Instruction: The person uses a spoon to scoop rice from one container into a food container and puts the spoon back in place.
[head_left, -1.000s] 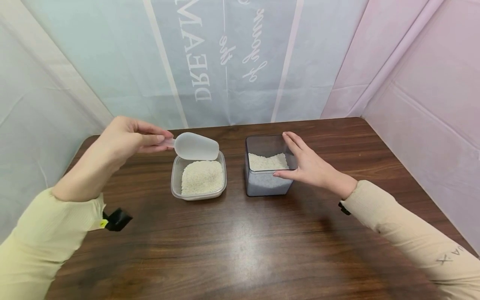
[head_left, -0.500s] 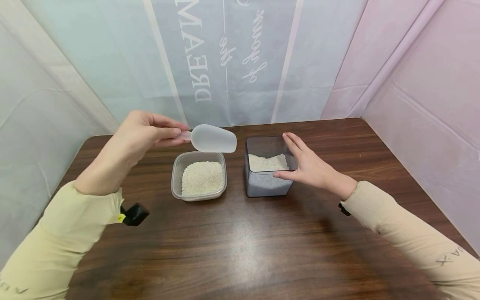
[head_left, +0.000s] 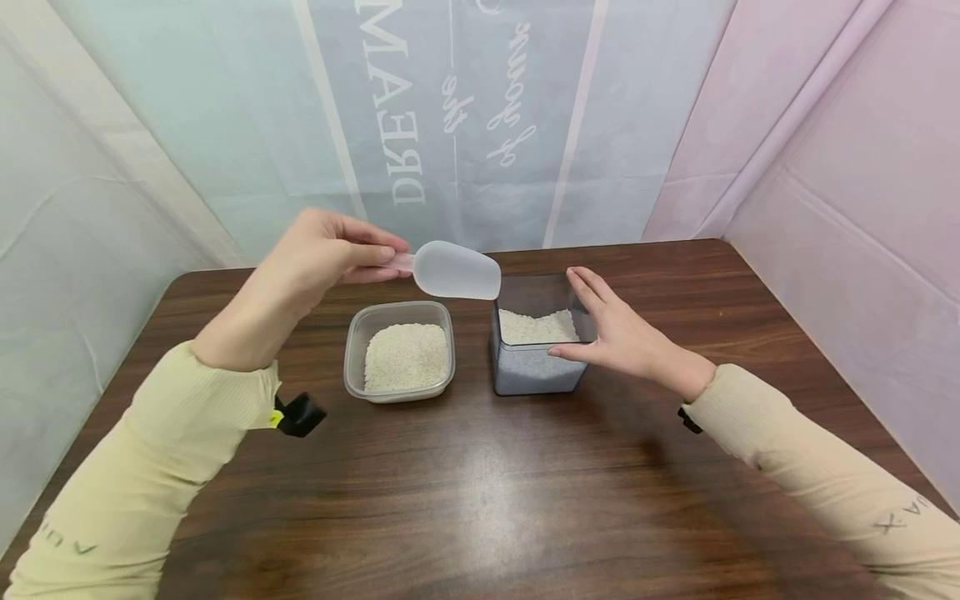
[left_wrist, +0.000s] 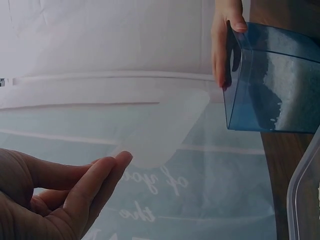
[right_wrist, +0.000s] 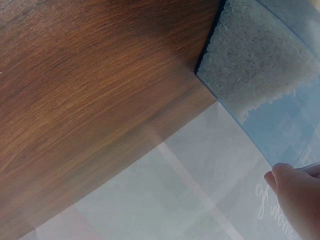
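Observation:
My left hand (head_left: pixel 322 254) pinches the handle of a translucent white scoop (head_left: pixel 457 271) between thumb and fingers. The scoop is in the air, its tip close to the near-left rim of a tinted square bin (head_left: pixel 536 371); no rice shows in it. White rice (head_left: pixel 543 327) partly fills the bin, heaped unevenly. At the bin's right side, my right hand (head_left: pixel 618 333) grips the rim, thumb toward the front and fingers at the back. In the right wrist view, fingertips (right_wrist: pixel 282 172) sit on the bin's edge. Left of the bin stands a clear plastic tub (head_left: pixel 351 354) holding more rice (head_left: pixel 405 357).
Everything stands on a dark wooden table (head_left: pixel 480 500). A pale fabric backdrop (head_left: pixel 465 125) with mirrored lettering rises along the back edge, and more cloth (head_left: pixel 862 250) hangs at the right. A narrow strip of table separates the tub from the bin.
My left hand has carried the scoop rightward and slightly upward, from over the tub to beside the bin. My right hand stays in place on the bin.

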